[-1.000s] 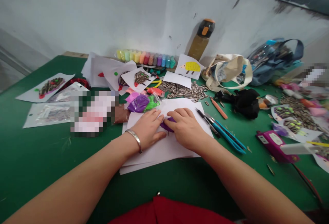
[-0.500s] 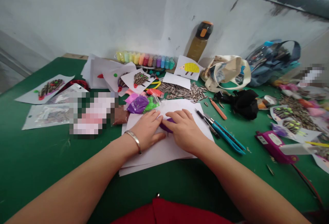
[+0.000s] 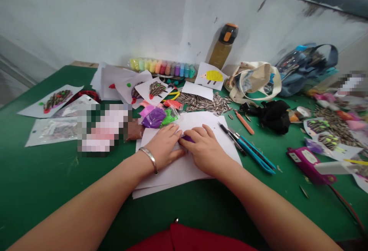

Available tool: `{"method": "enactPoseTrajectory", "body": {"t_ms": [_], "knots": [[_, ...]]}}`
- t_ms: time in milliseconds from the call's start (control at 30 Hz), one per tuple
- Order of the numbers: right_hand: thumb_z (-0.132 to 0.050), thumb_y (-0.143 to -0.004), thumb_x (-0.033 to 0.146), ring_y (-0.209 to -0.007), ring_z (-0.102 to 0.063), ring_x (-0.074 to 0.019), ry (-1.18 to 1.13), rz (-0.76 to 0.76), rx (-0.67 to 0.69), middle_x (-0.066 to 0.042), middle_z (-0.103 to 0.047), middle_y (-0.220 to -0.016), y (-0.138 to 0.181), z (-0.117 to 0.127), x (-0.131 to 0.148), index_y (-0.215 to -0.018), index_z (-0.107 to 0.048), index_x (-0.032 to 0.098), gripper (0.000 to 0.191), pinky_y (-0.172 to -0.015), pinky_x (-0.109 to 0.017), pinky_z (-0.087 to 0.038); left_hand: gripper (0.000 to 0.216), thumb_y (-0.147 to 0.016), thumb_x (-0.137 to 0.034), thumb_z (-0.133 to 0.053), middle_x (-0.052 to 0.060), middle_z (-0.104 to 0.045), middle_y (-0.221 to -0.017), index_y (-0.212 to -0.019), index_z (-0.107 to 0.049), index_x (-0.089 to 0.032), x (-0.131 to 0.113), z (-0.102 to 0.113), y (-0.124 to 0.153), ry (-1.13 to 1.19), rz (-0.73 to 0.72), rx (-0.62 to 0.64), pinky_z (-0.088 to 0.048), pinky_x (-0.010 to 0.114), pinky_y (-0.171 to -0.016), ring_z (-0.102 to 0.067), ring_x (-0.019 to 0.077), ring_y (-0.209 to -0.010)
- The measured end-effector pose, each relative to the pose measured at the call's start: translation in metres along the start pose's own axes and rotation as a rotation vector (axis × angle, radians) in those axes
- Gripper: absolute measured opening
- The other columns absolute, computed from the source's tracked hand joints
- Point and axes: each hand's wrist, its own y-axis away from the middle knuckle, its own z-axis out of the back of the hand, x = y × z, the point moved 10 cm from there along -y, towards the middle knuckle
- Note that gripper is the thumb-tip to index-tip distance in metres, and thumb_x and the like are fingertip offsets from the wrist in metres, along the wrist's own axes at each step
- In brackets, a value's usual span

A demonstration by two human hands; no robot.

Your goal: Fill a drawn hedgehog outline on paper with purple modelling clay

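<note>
A flattened patch of purple clay (image 3: 188,139) lies on a stack of white paper (image 3: 225,137), mostly covered by my fingers. My right hand (image 3: 204,147) presses the clay from above, its fingers bent and slightly apart. Flat on the sheet at the clay's left edge rests my left hand (image 3: 163,145), fingers stretched out, a silver bangle (image 3: 150,158) on its wrist. Just beyond it are an opened packet of purple clay (image 3: 153,118) and a green one (image 3: 169,116).
Right of the paper lie a pen (image 3: 230,134), a blue-handled tool (image 3: 257,153) and an orange stick (image 3: 244,122). Behind are loose sunflower seeds (image 3: 201,103), a yellow hedgehog picture (image 3: 212,76) and a bottle (image 3: 222,47). A purple glue gun (image 3: 309,164) lies at right, seed-packed bags (image 3: 56,130) at left.
My right hand's fingers have shifted slightly left and nearer on the purple clay, with the index finger more bent. My left hand has stayed in place.
</note>
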Motion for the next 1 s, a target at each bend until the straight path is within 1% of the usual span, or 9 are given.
{"method": "enactPoseTrajectory", "body": {"t_ms": [67, 133, 200, 267, 333, 433, 700, 900, 1000], "knots": [[-0.046, -0.086, 0.011, -0.113, -0.043, -0.0263, 0.002, 0.015, -0.016, -0.007, -0.059, -0.122, 0.0, 0.002, 0.0, -0.12, -0.062, 0.025, 0.04, -0.108, -0.053, -0.015, 0.058, -0.086, -0.043, -0.054, 0.024, -0.046, -0.139, -0.128, -0.048, -0.005, 0.0, 0.001, 0.0, 0.008, -0.002, -0.005, -0.026, 0.049, -0.112, -0.037, 0.0348, -0.132], [-0.047, -0.085, 0.01, -0.111, -0.045, -0.0257, -0.037, 0.004, -0.05, -0.007, -0.06, -0.123, -0.001, 0.007, -0.009, -0.118, -0.063, 0.026, 0.04, -0.106, -0.05, -0.021, 0.058, -0.086, -0.045, -0.054, 0.024, -0.045, -0.139, -0.128, -0.049, -0.006, 0.001, 0.001, 0.0, 0.024, 0.0, -0.015, -0.028, 0.051, -0.111, -0.036, 0.0359, -0.132], [-0.048, -0.081, 0.008, -0.106, -0.05, -0.024, -0.108, -0.06, -0.113, -0.007, -0.061, -0.121, 0.001, 0.013, -0.03, -0.118, -0.064, 0.025, 0.043, -0.098, -0.043, -0.033, 0.058, -0.086, -0.046, -0.053, 0.023, -0.044, -0.141, -0.129, -0.048, -0.008, 0.002, 0.001, 0.001, 0.038, 0.003, -0.019, -0.028, 0.052, -0.11, -0.034, 0.0365, -0.134], [-0.046, -0.081, 0.007, -0.099, -0.054, -0.0227, -0.163, -0.194, -0.192, -0.009, -0.065, -0.109, 0.004, 0.018, -0.061, -0.115, -0.066, 0.021, 0.042, -0.089, -0.037, -0.04, 0.058, -0.086, -0.047, -0.052, 0.021, -0.043, -0.143, -0.131, -0.047, -0.01, 0.003, 0.0, 0.002, 0.043, 0.002, -0.011, -0.028, 0.052, -0.11, -0.032, 0.0362, -0.135], [-0.045, -0.084, 0.011, -0.095, -0.056, -0.0229, -0.173, -0.298, -0.236, -0.008, -0.067, -0.099, 0.008, 0.017, -0.087, -0.106, -0.07, 0.02, 0.034, -0.084, -0.035, -0.042, 0.058, -0.087, -0.047, -0.052, 0.02, -0.042, -0.144, -0.132, -0.047, -0.011, 0.005, -0.002, 0.003, 0.041, 0.006, -0.005, -0.028, 0.051, -0.11, -0.031, 0.0357, -0.136], [-0.047, -0.088, 0.018, -0.09, -0.057, -0.0216, -0.19, -0.328, -0.216, -0.007, -0.068, -0.092, 0.007, 0.007, -0.101, -0.095, -0.073, 0.022, 0.027, -0.079, -0.033, -0.042, 0.059, -0.086, -0.047, -0.053, 0.018, -0.042, -0.144, -0.133, -0.047, -0.012, 0.007, -0.002, 0.003, 0.027, 0.014, -0.004, -0.028, 0.05, -0.111, -0.032, 0.0349, -0.136], [-0.051, -0.091, 0.022, -0.091, -0.052, -0.0209, -0.123, -0.291, -0.186, -0.005, -0.066, -0.094, 0.001, 0.001, -0.091, -0.091, -0.074, 0.026, 0.023, -0.081, -0.034, -0.037, 0.061, -0.086, -0.046, -0.055, 0.021, -0.04, -0.145, -0.133, -0.047, -0.008, 0.005, -0.002, 0.001, -0.014, 0.046, 0.049, -0.028, 0.049, -0.111, -0.031, 0.0356, -0.137], [-0.048, -0.092, 0.019, -0.092, -0.05, -0.0217, -0.049, -0.258, -0.25, -0.008, -0.062, -0.095, -0.006, 0.018, -0.077, -0.086, -0.071, 0.021, 0.024, -0.077, -0.033, -0.034, 0.062, -0.085, -0.045, -0.057, 0.022, -0.04, -0.145, -0.133, -0.047, -0.007, 0.004, -0.003, 0.001, -0.007, 0.047, 0.054, -0.027, 0.049, -0.112, -0.031, 0.0362, -0.136], [-0.044, -0.094, 0.019, -0.082, -0.05, -0.0191, -0.032, -0.154, -0.154, -0.006, -0.061, -0.088, -0.018, 0.018, -0.053, -0.091, -0.068, 0.021, 0.024, -0.07, -0.032, -0.031, 0.063, -0.085, -0.044, -0.058, 0.023, -0.04, -0.144, -0.133, -0.046, -0.005, 0.003, -0.002, 0.0, -0.009, 0.043, 0.068, -0.026, 0.049, -0.112, -0.032, 0.0368, -0.136]]}}
